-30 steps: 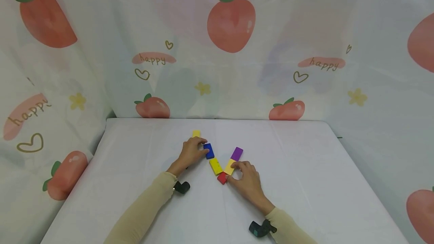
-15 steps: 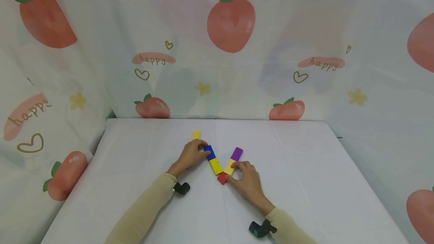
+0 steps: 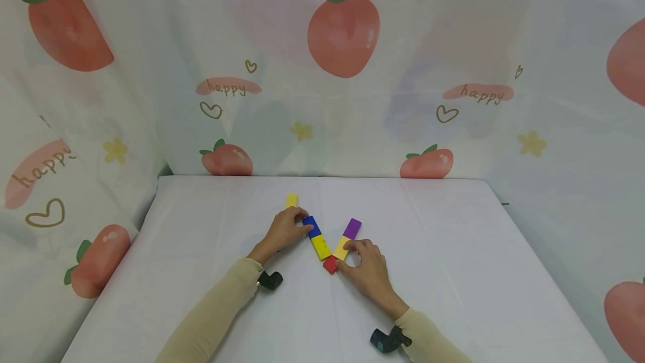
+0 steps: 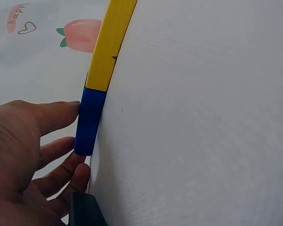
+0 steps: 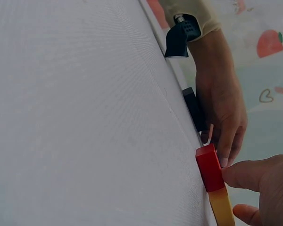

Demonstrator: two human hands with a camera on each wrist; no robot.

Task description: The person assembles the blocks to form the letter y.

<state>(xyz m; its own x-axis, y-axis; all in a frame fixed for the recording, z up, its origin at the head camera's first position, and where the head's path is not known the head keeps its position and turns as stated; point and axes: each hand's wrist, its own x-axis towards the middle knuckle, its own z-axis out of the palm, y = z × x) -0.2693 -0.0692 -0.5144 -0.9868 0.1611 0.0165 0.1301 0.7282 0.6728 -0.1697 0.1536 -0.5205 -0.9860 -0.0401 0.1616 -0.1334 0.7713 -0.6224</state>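
Observation:
In the head view several small rectangular blocks form a V on the white table. My left hand (image 3: 285,230) holds the blue block (image 3: 313,226), thumb at its side and fingers near its far end. The blue block's near end meets a yellow block (image 3: 321,247). At the V's point sits a red block (image 3: 330,265). A pale yellow block (image 3: 340,248) and a purple block (image 3: 352,228) make the right arm. My right hand (image 3: 369,270) rests against the right side: the thumb touches the red block (image 5: 210,168), a finger the pale yellow one (image 5: 221,207).
Another yellow block (image 3: 291,200) lies beyond my left hand, partly hidden by it. Black wrist cameras (image 3: 270,280) hang at both sleeves. A cloth backdrop (image 3: 322,111) printed with fruit and "happy" stands behind the table's far edge.
My left hand has moved the blue block slightly toward me, closing the small gap to the yellow block; between half a second ago and now little differs. My right hand stays in place.

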